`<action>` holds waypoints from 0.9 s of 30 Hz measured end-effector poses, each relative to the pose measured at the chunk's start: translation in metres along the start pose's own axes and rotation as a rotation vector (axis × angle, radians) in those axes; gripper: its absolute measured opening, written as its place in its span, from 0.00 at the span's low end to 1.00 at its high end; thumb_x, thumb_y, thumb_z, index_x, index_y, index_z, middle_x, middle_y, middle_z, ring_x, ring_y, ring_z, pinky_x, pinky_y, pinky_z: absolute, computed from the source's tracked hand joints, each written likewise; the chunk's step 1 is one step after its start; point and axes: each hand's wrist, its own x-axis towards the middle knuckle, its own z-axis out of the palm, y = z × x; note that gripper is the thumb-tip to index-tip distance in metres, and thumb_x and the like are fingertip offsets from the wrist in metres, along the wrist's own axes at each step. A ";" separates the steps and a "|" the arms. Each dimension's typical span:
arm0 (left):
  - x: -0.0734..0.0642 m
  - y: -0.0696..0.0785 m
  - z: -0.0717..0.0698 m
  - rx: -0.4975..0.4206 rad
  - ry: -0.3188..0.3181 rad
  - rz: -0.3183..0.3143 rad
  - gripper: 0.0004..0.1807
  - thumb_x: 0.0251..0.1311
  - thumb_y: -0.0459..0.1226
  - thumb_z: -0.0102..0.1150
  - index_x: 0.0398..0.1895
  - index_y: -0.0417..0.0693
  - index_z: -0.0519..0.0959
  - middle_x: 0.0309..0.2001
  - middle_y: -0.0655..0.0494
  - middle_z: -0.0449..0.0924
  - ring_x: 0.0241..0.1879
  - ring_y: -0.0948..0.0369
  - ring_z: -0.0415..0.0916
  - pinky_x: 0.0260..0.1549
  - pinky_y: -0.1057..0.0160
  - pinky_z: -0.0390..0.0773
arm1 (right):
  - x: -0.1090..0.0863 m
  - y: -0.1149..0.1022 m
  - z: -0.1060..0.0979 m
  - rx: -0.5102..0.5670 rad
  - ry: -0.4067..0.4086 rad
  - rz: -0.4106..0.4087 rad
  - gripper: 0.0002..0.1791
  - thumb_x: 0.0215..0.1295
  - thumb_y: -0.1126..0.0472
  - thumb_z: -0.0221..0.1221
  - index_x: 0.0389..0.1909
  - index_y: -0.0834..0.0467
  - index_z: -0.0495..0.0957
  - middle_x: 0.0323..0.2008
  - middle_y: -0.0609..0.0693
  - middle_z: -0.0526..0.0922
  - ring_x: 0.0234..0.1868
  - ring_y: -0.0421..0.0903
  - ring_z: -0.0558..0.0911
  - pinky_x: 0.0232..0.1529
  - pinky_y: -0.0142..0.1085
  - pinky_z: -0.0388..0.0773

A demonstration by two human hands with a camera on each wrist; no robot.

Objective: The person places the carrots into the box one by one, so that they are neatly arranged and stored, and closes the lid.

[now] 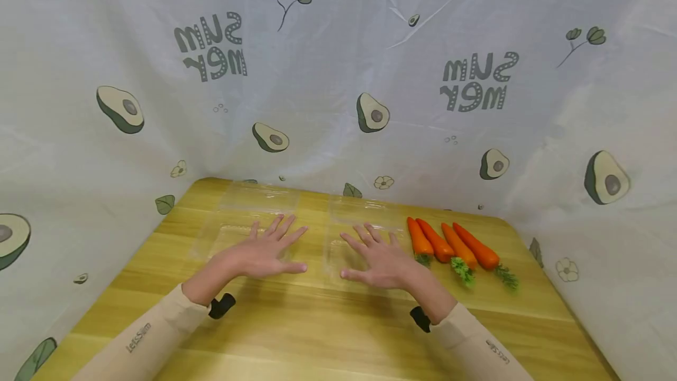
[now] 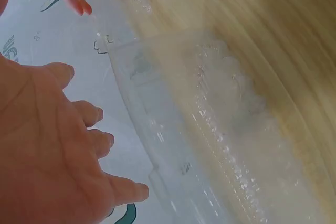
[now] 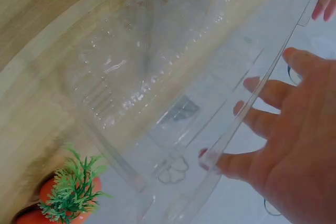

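My left hand is spread with fingers apart, palm down, above the near part of a clear plastic box whose lid stands open at the back. In the left wrist view that hand holds nothing, and the box lies beside it. My right hand, likewise spread and holding nothing, is over a second clear box with its lid raised. Seen from the right wrist, the fingertips overlap the edge of this box; whether they touch it I cannot tell.
Several orange carrots with green tops lie side by side right of the second box. Under everything is a wood-grain table. A white curtain printed with avocados hangs behind and along both sides.
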 end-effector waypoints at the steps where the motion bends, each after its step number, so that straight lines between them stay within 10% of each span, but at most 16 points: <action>1: -0.001 -0.002 0.000 -0.006 0.014 -0.001 0.50 0.64 0.73 0.42 0.82 0.63 0.46 0.82 0.47 0.31 0.80 0.43 0.27 0.67 0.24 0.31 | 0.000 0.000 -0.001 -0.002 0.022 -0.006 0.45 0.67 0.29 0.53 0.80 0.43 0.54 0.80 0.56 0.54 0.80 0.61 0.50 0.67 0.75 0.48; 15: -0.027 -0.041 -0.006 -0.114 0.379 -0.113 0.35 0.69 0.51 0.58 0.72 0.41 0.68 0.72 0.38 0.66 0.72 0.38 0.62 0.66 0.35 0.64 | -0.010 0.022 -0.008 0.052 0.352 0.086 0.26 0.67 0.48 0.64 0.64 0.52 0.78 0.57 0.54 0.84 0.59 0.57 0.81 0.55 0.55 0.79; 27: -0.060 -0.078 -0.017 -0.054 0.389 -0.240 0.35 0.70 0.53 0.57 0.72 0.42 0.68 0.70 0.31 0.64 0.69 0.32 0.59 0.62 0.28 0.63 | -0.029 0.051 -0.007 0.246 0.378 0.243 0.28 0.70 0.51 0.62 0.67 0.59 0.74 0.52 0.57 0.84 0.52 0.57 0.82 0.49 0.54 0.81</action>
